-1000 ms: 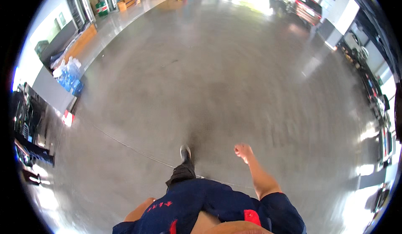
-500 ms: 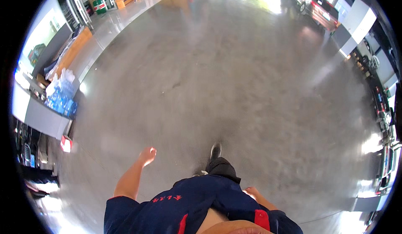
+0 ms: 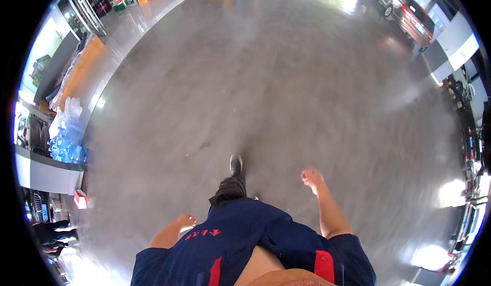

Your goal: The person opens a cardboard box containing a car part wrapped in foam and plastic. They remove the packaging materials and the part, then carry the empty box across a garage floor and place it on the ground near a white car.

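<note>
My left hand hangs low beside my left hip, its fingers loosely curled. No object shows in it. Swung out ahead on the other side, my right hand is closed in a loose fist above the grey floor, and nothing sticks out of it. Neither hand touches anything. Below me are a dark blue shirt with red trim, dark trousers and one dark shoe stepping forward.
Blue water jugs and a red and white box stand at the left. A long wooden-sided bench lies beyond. Far right are a parked car and a pillar. Dark-clothed legs show at the left rim.
My right hand has swung forward and my left hand back towards my body. The other foot is now in front. The jugs and box have shifted nearer in view.
</note>
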{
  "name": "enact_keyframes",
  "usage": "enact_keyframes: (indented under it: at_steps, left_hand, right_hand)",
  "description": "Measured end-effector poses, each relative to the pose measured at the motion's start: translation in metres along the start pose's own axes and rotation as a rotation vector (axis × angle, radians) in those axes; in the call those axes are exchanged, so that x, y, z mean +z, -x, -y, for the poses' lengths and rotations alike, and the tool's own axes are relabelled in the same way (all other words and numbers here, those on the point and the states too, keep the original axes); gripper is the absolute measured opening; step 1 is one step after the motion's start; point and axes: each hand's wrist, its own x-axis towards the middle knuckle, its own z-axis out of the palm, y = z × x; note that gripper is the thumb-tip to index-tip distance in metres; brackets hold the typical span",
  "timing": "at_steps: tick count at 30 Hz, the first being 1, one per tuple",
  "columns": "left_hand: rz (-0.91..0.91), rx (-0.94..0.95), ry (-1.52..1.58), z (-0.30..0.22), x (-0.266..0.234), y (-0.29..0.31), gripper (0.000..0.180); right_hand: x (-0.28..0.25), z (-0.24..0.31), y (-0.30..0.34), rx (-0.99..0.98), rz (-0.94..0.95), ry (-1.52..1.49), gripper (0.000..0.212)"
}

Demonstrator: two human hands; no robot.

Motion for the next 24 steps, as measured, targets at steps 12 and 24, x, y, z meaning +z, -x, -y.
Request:
enact_keyframes:
  at_steps: [12, 24]
  left_hand:
    - [-0.356, 0.179, 0.006, -0.363, -0.604, -0.426, 0.038]
    - [-0.015, 0.286, -0.042, -0.57, -0.852, -0.695, 0.032]
  right_hand:
    - [-0.025, 0.214, -0.319, 0.546, 0.102, 0.174, 0.018]
    - [-0.11, 0.494, -0.796, 0.377, 0.103, 0.525, 0.028]
